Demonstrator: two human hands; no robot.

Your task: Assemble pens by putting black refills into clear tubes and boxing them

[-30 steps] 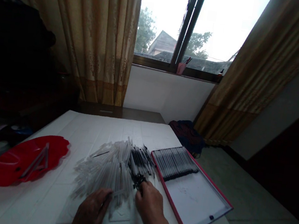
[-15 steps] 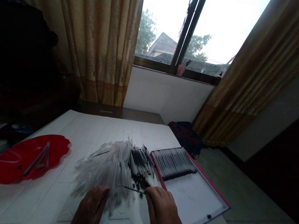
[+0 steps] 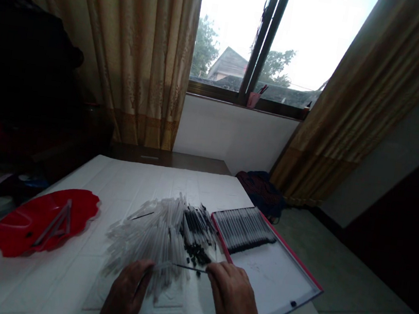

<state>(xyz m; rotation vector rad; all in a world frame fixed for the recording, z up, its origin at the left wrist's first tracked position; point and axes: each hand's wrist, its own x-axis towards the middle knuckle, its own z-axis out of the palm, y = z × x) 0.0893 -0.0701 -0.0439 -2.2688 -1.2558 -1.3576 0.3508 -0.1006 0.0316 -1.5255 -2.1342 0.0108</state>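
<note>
My left hand [image 3: 127, 291] is closed on a clear plastic tube [image 3: 163, 265], which looks like a pen barrel. Pinched in my right hand [image 3: 233, 296] is a thin dark pen refill [image 3: 190, 268], pointing left. Its tip meets the tube's right end; whether it is inside I cannot tell. Behind my hands lies a heap of clear tubes [image 3: 146, 234]. Beside that heap are dark refills [image 3: 195, 225] and small black plugs [image 3: 198, 254]. A red-edged shallow box [image 3: 277, 286] holds a row of clear pens with dark insides [image 3: 244, 229] at its far end.
On the left of the white table [image 3: 85, 176] sits a red scalloped dish [image 3: 7, 232] with a few clear strips [image 3: 53, 228] in it. One dark refill [image 3: 142, 215] lies on the tube heap. A small dark piece [image 3: 293, 304] rests at the box's near corner.
My right hand has come away from the black plugs, moving right with the refill. The refill's tip has come level with the tube's end. My left hand stays nearly still.
</note>
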